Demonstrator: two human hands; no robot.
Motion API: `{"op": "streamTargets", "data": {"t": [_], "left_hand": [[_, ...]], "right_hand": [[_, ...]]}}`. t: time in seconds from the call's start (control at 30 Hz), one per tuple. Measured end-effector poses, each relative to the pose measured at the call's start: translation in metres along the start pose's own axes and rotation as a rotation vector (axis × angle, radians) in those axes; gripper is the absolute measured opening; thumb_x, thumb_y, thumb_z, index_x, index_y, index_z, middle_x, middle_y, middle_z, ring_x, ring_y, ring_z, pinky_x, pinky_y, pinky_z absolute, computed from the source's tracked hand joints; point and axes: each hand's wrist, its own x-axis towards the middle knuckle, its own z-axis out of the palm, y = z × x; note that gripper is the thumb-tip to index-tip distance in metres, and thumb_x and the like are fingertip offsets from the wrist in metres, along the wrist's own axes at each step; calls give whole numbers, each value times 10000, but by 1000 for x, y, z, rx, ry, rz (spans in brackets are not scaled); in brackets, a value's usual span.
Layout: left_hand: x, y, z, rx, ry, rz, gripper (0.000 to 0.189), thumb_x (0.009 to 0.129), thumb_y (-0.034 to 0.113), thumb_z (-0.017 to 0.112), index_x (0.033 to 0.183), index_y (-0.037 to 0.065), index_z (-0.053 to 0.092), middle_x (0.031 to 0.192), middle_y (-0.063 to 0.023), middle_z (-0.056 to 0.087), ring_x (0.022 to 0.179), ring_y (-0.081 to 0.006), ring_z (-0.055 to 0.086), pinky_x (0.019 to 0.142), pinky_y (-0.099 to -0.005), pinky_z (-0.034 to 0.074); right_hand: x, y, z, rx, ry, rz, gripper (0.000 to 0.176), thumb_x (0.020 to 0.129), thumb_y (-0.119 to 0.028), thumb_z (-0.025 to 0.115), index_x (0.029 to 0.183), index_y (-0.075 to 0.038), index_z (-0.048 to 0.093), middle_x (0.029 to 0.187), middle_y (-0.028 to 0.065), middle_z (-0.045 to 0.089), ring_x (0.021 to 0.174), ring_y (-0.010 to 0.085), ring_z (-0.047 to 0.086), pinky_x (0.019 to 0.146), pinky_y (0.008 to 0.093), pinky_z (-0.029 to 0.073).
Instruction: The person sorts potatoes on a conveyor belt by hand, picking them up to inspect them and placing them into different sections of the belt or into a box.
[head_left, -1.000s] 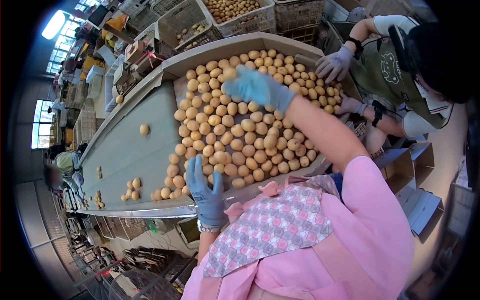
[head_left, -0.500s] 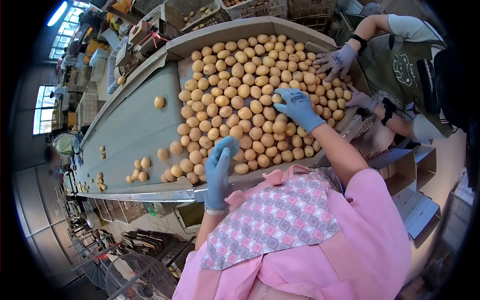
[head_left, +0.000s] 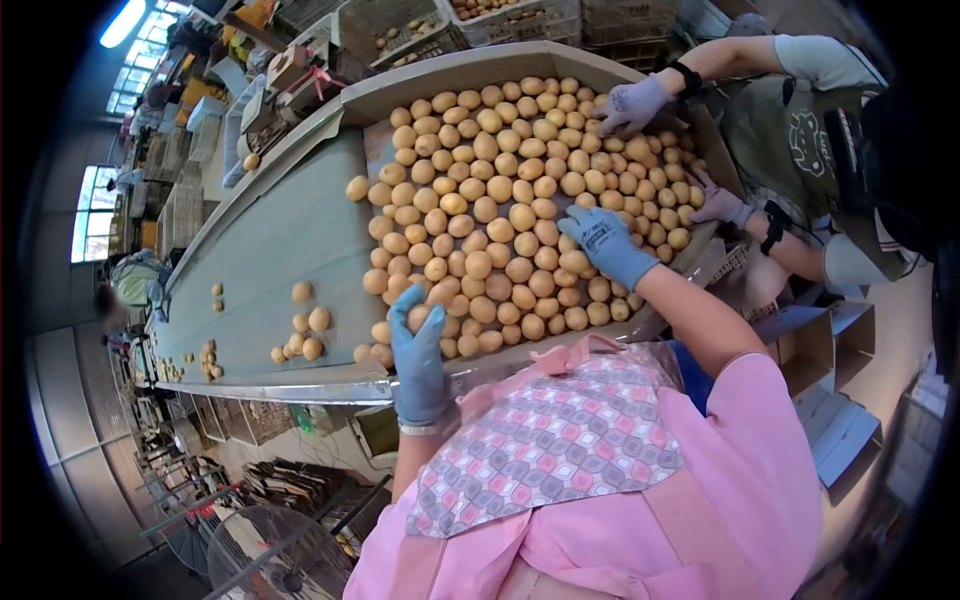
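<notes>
Many round, yellow-brown fruits (head_left: 485, 210) lie spread over the sorting table; their exact kind is uncertain. My left hand (head_left: 418, 365), in a blue glove, is at the table's near edge. Its thumb and fingers are apart, with one fruit (head_left: 417, 318) showing between them; a firm grip is not visible. My right hand (head_left: 608, 243), also blue-gloved, reaches over the fruits at the right of the middle. Its fingers are stretched out and touch the fruits there, its palm facing down.
A green conveyor belt (head_left: 270, 255) runs off to the left with several loose fruits on it. Across the right end, a co-worker's gloved hands (head_left: 635, 105) rest among the fruits. Crates (head_left: 400, 30) stand behind the raised rim; cardboard boxes (head_left: 835, 430) are at the right.
My left hand has moved down and left, and its fingers have spread around a fruit. My right hand has shifted slightly down and right. The co-worker's upper hand has moved up and left.
</notes>
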Motion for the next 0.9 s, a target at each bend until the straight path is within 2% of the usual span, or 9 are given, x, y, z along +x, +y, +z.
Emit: {"op": "streamTargets", "data": {"t": [0.27, 0.4, 0.47, 0.6, 0.7, 0.73, 0.77, 0.83, 0.9], "left_hand": [[-21, -22, -67, 661, 342, 477, 393, 988, 117, 724, 1332, -21, 595, 1247, -115, 623, 1140, -209, 602, 1031, -360, 495], [-15, -23, -60, 790, 356, 620, 362, 967, 107, 741, 1299, 5, 636, 1245, -149, 638, 1164, -301, 614, 1033, -427, 486], [-19, -24, -62, 842, 339, 628, 360, 963, 97, 740, 1298, 16, 637, 1258, -153, 635, 1181, -310, 609, 1042, -429, 481], [-20, -23, -60, 848, 360, 641, 354, 958, 66, 726, 1297, 24, 633, 1304, -159, 614, 1222, -321, 588, 1044, -433, 482], [-17, -21, -60, 838, 359, 622, 334, 965, 53, 713, 1289, 21, 639, 1311, -152, 608, 1234, -316, 583, 1037, -431, 490], [-16, -19, -60, 842, 357, 618, 331, 966, 52, 711, 1288, 21, 641, 1310, -150, 608, 1232, -315, 585, 1036, -430, 491], [-15, -20, -61, 830, 361, 609, 348, 962, 55, 719, 1300, 23, 641, 1308, -147, 611, 1227, -312, 589, 1039, -428, 490], [-16, -23, -62, 804, 370, 592, 382, 954, 60, 733, 1324, 28, 641, 1305, -142, 616, 1216, -306, 596, 1044, -424, 487], [-16, -25, -61, 735, 382, 556, 435, 942, 75, 756, 1358, 35, 634, 1291, -138, 629, 1193, -290, 611, 1041, -413, 489]], "right_hand": [[16, -51, -65, 332, 140, -236, 188, 910, -102, 640, 1095, -129, 656, 1064, 59, 660, 895, 270, 681, 753, 386, 580], [96, -62, -77, 57, -431, -242, 296, 909, -115, 683, 1205, -126, 680, 1123, 63, 710, 901, 260, 709, 726, 383, 583], [128, -51, -82, 64, -299, -213, 320, 906, -118, 692, 1226, -111, 674, 1143, 79, 709, 917, 268, 701, 746, 391, 577], [183, -20, -101, 345, 806, -109, 317, 898, -115, 685, 1203, -54, 624, 1163, 135, 658, 973, 311, 641, 853, 429, 549], [145, -96, -91, 152, -15, -306, 403, 899, -116, 689, 1298, -85, 641, 1294, 124, 646, 1121, 297, 659, 908, 442, 561], [124, -96, -60, 265, 243, -580, 402, 903, -147, 708, 1298, -100, 650, 1290, 108, 651, 1141, 265, 657, 917, 449, 567], [109, -88, -19, 261, 349, -565, 361, 895, -107, 676, 1255, -118, 676, 1257, 79, 659, 1081, 242, 660, 918, 382, 560], [100, -88, -12, 342, 280, -382, 370, 903, -120, 699, 1271, -108, 671, 1315, 86, 655, 1075, 252, 681, 917, 392, 572], [108, -90, 1, 350, 441, -306, 342, 901, -106, 686, 1238, -161, 694, 1287, 51, 647, 1033, 228, 689, 836, 339, 590]]}}
